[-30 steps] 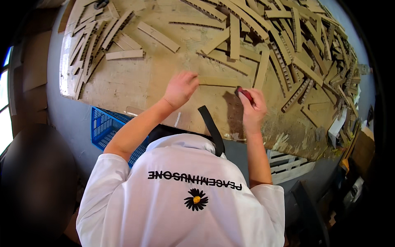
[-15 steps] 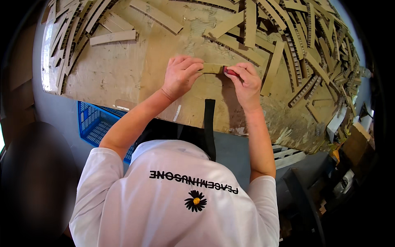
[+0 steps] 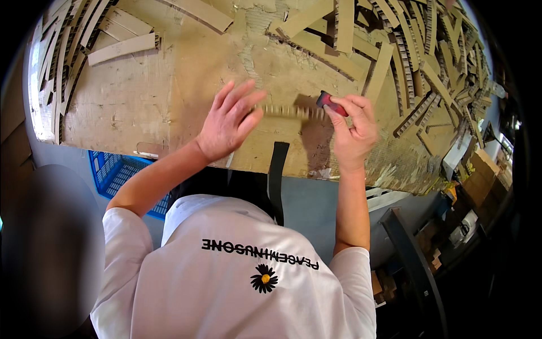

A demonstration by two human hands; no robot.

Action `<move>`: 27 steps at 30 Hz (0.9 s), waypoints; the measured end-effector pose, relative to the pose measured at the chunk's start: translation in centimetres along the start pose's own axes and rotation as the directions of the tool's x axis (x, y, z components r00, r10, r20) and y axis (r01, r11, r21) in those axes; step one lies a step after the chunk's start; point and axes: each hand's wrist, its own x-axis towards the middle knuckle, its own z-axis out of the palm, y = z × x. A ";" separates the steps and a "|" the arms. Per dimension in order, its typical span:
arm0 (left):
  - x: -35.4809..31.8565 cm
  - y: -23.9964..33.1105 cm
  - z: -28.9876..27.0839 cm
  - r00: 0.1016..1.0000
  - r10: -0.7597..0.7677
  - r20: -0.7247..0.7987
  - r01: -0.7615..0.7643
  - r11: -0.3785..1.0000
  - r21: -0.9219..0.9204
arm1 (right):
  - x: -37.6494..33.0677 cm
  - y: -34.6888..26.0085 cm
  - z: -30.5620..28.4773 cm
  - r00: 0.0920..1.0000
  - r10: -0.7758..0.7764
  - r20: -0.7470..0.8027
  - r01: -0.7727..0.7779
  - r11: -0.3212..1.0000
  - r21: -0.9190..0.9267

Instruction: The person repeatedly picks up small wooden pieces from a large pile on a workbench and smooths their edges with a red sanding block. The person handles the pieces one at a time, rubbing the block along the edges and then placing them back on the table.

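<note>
The left hand point(image 3: 228, 121) lies with fingers spread apart on one end of a corrugated cardboard strip point(image 3: 288, 111), near the workbench point(image 3: 141, 107) edge. The right hand point(image 3: 353, 127) is closed around a red tool point(image 3: 331, 103) at the strip's right end.

A cardboard workshop: a worn, glue-scarred wooden counter point(image 3: 135, 107) strewn with cut brown corrugated cardboard strips point(image 3: 418, 73), a blue plastic crate point(image 3: 116, 172) beneath, stacked brown boxes point(image 3: 480, 181) beside it
</note>
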 end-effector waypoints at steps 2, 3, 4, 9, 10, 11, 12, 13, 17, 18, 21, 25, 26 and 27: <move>-0.3 0.7 -0.2 0.998 -0.053 0.046 0.055 0.997 -0.063 | 0.0 1.2 0.2 0.998 -0.059 -0.007 0.059 0.998 -0.030; -0.3 0.8 -0.2 0.994 -0.088 0.060 0.094 0.991 -0.091 | 0.2 1.3 0.2 0.998 -0.064 -0.004 0.064 0.997 -0.042; -0.1 0.9 -0.2 0.989 -0.124 0.076 0.133 0.984 -0.119 | 0.2 1.4 0.2 0.998 -0.069 0.000 0.068 0.996 -0.054; 4.3 -1.9 0.2 0.999 -0.033 -0.005 0.034 0.997 0.065 | 1.8 0.8 -0.3 0.999 -0.032 -0.024 0.032 0.999 0.037; 4.0 -2.1 0.6 0.999 -0.033 -0.015 0.034 0.998 0.050 | 2.0 1.1 -0.4 0.998 -0.058 -0.026 0.060 0.997 0.054; 3.6 -2.1 0.9 0.999 -0.031 -0.025 0.032 0.999 0.036 | 2.5 1.6 -0.6 0.993 -0.116 0.016 0.115 0.990 0.082; 3.0 -1.8 0.9 0.999 -0.031 -0.013 0.031 0.999 0.010 | 2.5 1.5 -0.8 0.993 -0.107 0.053 0.105 0.993 0.049; 2.8 -1.8 1.0 0.999 -0.053 -0.013 0.053 0.999 -0.007 | 2.7 1.3 -0.9 0.991 -0.097 0.090 0.095 0.995 0.016; 3.6 -1.9 1.5 0.990 -0.134 -0.042 0.131 0.989 -0.066 | 0.9 1.3 0.2 0.993 -0.058 0.103 0.056 0.998 0.022; 3.6 -1.7 1.7 0.985 -0.163 -0.055 0.158 0.984 -0.084 | 0.5 1.5 0.6 0.993 -0.049 0.103 0.047 0.999 0.020; 3.1 -1.6 1.9 0.989 -0.134 -0.070 0.128 0.988 -0.082 | -0.2 2.1 2.0 0.995 -0.028 0.099 0.030 0.999 -0.015; 2.9 -1.9 2.4 0.989 -0.096 -0.109 0.090 0.994 -0.059 | 0.2 2.5 2.4 0.991 -0.067 0.112 0.075 0.995 -0.072; 2.8 -1.9 2.4 0.990 -0.089 -0.110 0.083 0.995 -0.058 | 0.2 2.5 2.4 0.990 -0.073 0.124 0.083 0.993 -0.084; 2.7 -2.0 2.4 0.990 -0.084 -0.112 0.078 0.995 -0.056 | 0.3 2.5 2.4 0.987 -0.080 0.138 0.094 0.991 -0.094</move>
